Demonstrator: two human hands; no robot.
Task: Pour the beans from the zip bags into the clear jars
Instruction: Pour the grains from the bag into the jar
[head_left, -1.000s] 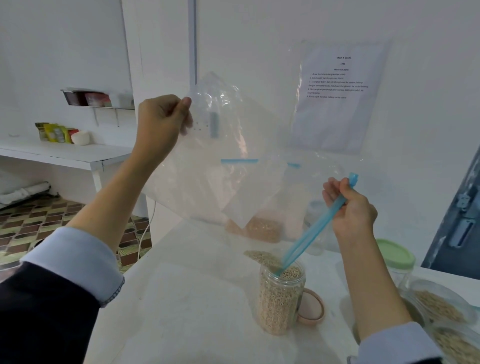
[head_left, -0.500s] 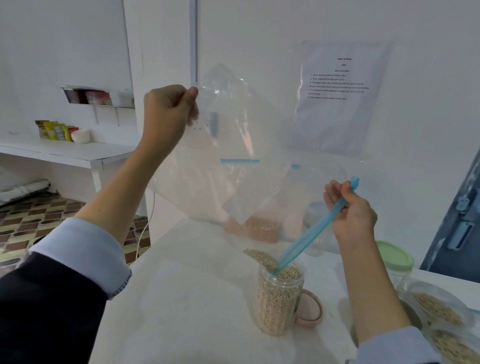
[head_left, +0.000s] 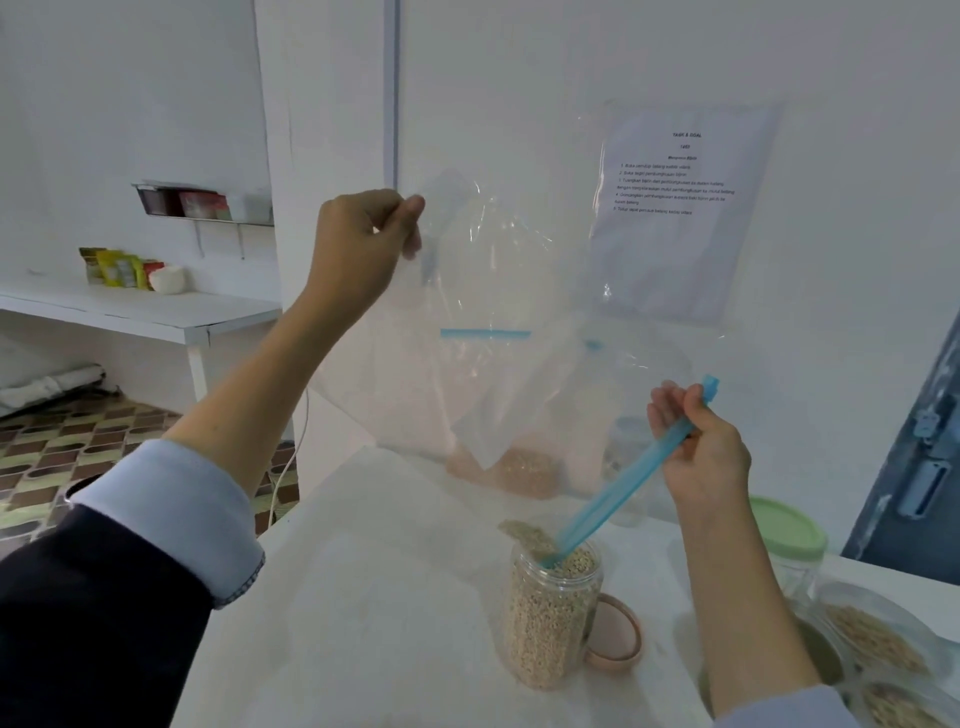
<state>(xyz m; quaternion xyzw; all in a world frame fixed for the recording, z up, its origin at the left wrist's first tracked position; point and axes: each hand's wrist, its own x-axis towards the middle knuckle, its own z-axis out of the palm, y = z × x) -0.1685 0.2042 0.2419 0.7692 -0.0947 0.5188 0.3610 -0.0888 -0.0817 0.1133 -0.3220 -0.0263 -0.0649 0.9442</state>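
Observation:
A clear zip bag (head_left: 498, 270) hangs upside down over the white table (head_left: 363, 597). My left hand (head_left: 363, 244) pinches its raised bottom corner. My right hand (head_left: 701, 447) grips the blue zip strip (head_left: 613, 493) at the bag's mouth. The low end of that mouth dips into a clear jar (head_left: 550, 613) that is filled nearly to its rim with pale beans. A small clump of beans sits in the bag's mouth at the jar's rim. The rest of the bag looks empty.
A pinkish lid (head_left: 615, 636) lies beside the jar. A second zip bag with beans (head_left: 524, 467) leans by the wall behind. A green-lidded jar (head_left: 784, 535) and bags of beans (head_left: 872, 639) sit at the right. A paper sheet (head_left: 680, 208) hangs on the wall.
My left hand has moved the bag's corner a little to the right and lower in the frame. My right hand and the blue strip have stayed at the jar.

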